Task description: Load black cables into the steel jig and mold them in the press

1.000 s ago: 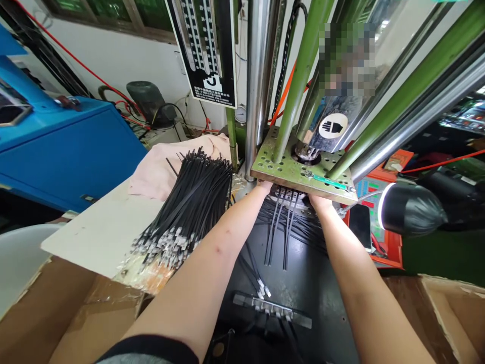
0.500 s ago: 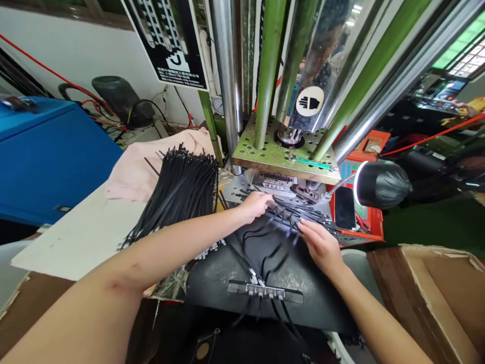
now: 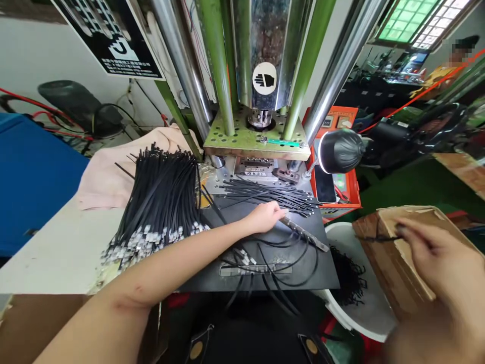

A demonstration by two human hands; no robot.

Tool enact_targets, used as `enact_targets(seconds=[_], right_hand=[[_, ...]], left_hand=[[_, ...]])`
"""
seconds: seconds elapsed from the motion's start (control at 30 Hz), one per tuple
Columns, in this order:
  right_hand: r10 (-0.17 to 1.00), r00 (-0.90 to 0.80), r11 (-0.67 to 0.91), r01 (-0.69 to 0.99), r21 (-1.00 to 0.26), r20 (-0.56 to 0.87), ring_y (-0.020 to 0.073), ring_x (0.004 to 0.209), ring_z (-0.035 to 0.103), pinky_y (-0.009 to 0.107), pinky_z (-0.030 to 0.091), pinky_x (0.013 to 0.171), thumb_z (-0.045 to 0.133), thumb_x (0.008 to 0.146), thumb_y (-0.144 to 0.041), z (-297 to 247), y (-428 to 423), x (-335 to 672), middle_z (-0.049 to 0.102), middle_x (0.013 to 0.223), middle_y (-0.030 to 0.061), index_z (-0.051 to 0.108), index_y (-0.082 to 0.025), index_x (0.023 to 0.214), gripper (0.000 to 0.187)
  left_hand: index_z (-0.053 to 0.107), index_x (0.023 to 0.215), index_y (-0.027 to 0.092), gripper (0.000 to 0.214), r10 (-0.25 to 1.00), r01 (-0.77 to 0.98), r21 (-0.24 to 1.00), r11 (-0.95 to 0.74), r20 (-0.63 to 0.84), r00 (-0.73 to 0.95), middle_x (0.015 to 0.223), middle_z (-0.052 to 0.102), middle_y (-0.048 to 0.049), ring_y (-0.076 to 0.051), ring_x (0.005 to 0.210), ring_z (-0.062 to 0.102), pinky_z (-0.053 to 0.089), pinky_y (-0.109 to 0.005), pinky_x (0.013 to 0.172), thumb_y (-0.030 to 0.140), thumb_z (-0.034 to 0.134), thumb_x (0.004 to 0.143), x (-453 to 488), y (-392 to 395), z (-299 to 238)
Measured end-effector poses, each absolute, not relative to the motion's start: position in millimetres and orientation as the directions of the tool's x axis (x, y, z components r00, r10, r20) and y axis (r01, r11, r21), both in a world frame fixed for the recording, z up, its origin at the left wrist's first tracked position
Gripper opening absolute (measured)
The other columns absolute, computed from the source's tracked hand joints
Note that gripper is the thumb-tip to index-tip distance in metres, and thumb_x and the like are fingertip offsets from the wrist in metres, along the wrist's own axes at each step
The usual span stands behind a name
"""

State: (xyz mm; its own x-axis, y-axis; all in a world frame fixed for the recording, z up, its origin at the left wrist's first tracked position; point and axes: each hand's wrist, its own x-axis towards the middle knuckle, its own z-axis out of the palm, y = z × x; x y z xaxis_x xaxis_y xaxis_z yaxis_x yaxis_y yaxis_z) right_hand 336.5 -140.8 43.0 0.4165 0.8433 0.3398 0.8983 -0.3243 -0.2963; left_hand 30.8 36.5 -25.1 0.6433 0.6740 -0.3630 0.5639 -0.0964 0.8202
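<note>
1. Metal bar (image 3: 308, 236): left grip (image 3: 267, 216) pinches its left end, above the dark counter (image 3: 324, 279); contact with the surface is unclear.
2. Right grip (image 3: 435, 255), blurred, pinches thin dark strips (image 3: 381, 238), well apart from the bar.
3. Hold the bar steady so the looped black cables (image 3: 280, 245) do not snag.

Two hands: left hand (image 3: 267, 216), right hand (image 3: 435, 255). Two slotted bars: held bar (image 3: 307, 236), second bar (image 3: 229, 271) by black worktop's (image 3: 329, 275) near edge. Two cable heaps: left heap (image 3: 162, 187) beyond left edge, right heap (image 3: 271, 194) at far edge. One lamp (image 3: 341, 151). One phone (image 3: 326, 188).
</note>
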Motion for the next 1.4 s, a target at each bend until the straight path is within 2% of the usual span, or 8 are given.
enact_targets(seconds=[0.1, 0.23, 0.47, 0.6, 0.7, 0.93, 1.17, 1.4], right_hand=[[0.975, 0.220, -0.212, 0.954, -0.213, 0.015, 0.0398, 0.107, 0.064, 0.056, 0.054, 0.088, 0.068, 0.073, -0.034, 18, -146, 323, 0.067, 0.118, 0.0203, 0.072, -0.021, 0.110, 0.039], [0.984, -0.180, 0.157, 0.840, -0.520, 0.005, 0.0236, 0.134, 0.047, 0.046, 0.043, 0.111, 0.043, 0.079, -0.008, -16, -105, 247, 0.051, 0.144, 0.0090, 0.049, -0.024, 0.142, 0.065], [0.953, -0.303, 0.261, 0.783, -0.564, 0.021, 0.0218, 0.120, 0.058, 0.041, 0.049, 0.102, 0.041, 0.070, 0.001, -12, -78, 221, 0.063, 0.129, 0.0065, 0.058, -0.024, 0.128, 0.065], [0.989, -0.093, 0.138, 0.845, -0.517, 0.112, 0.0210, 0.101, 0.066, 0.034, 0.053, 0.090, 0.043, 0.071, 0.002, -9, -35, 212, 0.069, 0.108, 0.0073, 0.062, -0.020, 0.112, 0.050], [0.996, -0.075, 0.091, 0.900, -0.427, 0.055, 0.0270, 0.117, 0.059, 0.042, 0.048, 0.101, 0.053, 0.075, -0.001, -7, -9, 212, 0.062, 0.126, 0.0154, 0.057, -0.013, 0.125, 0.051], [0.871, -0.472, 0.372, 0.815, -0.444, -0.136, 0.0288, 0.148, 0.017, 0.056, 0.029, 0.118, 0.075, 0.082, -0.035, -15, -109, 192, 0.029, 0.158, 0.0078, 0.055, -0.027, 0.135, 0.058], [0.872, -0.478, 0.399, 0.820, -0.411, -0.107, 0.0198, 0.117, 0.059, 0.040, 0.048, 0.104, 0.049, 0.098, -0.027, -5, -108, 195, 0.068, 0.120, -0.0007, 0.059, -0.039, 0.129, 0.035], [0.955, -0.272, 0.296, 0.885, -0.360, 0.118, 0.0237, 0.119, 0.054, 0.037, 0.044, 0.105, 0.031, 0.098, -0.018, -23, 72, 221, 0.063, 0.124, 0.0151, 0.061, -0.010, 0.127, 0.043]], left_hand=[[0.054, 0.082, 0.019, 0.030, 0.615, 0.631, 0.773, -0.059, -0.470, 0.633, 0.050, 0.056, 0.0035, -0.016, 0.044, 0.054, 0.041, -0.026, 0.058, 0.041, 0.040, 0.095, 28, 33, -30], [0.051, 0.098, 0.019, 0.025, 0.593, 0.528, 0.849, 0.004, -0.427, 0.683, 0.064, 0.066, 0.0015, -0.014, 0.055, 0.061, 0.043, -0.023, 0.058, 0.041, 0.039, 0.097, 32, 20, -20], [0.054, 0.093, 0.018, 0.035, 0.013, 0.415, 0.845, 0.338, -0.445, 0.895, 0.071, 0.067, -0.0012, -0.012, 0.052, 0.057, 0.043, -0.023, 0.054, 0.050, 0.064, 0.083, -8, -7, 36], [0.056, 0.111, 0.022, 0.029, 0.439, 0.526, 0.846, -0.085, -0.442, 0.782, 0.083, 0.068, -0.0007, -0.016, 0.062, 0.062, 0.048, -0.026, 0.061, 0.034, 0.063, 0.086, -38, 22, 51], [0.057, 0.118, 0.020, 0.036, 0.770, 0.694, 0.576, -0.431, -0.165, 0.616, 0.109, 0.067, -0.0094, -0.025, 0.098, 0.064, 0.048, -0.034, 0.086, 0.027, 0.065, 0.084, -62, 44, 44], [0.067, 0.097, 0.026, 0.015, 0.506, 0.625, 0.424, -0.655, -0.368, 0.780, 0.101, 0.067, -0.0048, -0.025, 0.090, 0.062, 0.050, -0.037, 0.081, 0.034, 0.059, 0.087, -123, -27, -2], [0.067, 0.099, 0.029, 0.035, 0.485, 0.591, 0.385, -0.709, -0.343, 0.805, 0.084, 0.071, -0.0038, -0.027, 0.074, 0.066, 0.053, -0.041, 0.071, 0.042, 0.035, 0.095, -120, -41, 1], [0.040, 0.145, 0.008, 0.053, 0.784, 0.780, 0.238, -0.578, -0.103, 0.612, 0.132, 0.054, -0.0214, -0.032, 0.119, 0.055, 0.045, -0.043, 0.099, 0.018, 0.025, 0.095, -66, 120, -22]])
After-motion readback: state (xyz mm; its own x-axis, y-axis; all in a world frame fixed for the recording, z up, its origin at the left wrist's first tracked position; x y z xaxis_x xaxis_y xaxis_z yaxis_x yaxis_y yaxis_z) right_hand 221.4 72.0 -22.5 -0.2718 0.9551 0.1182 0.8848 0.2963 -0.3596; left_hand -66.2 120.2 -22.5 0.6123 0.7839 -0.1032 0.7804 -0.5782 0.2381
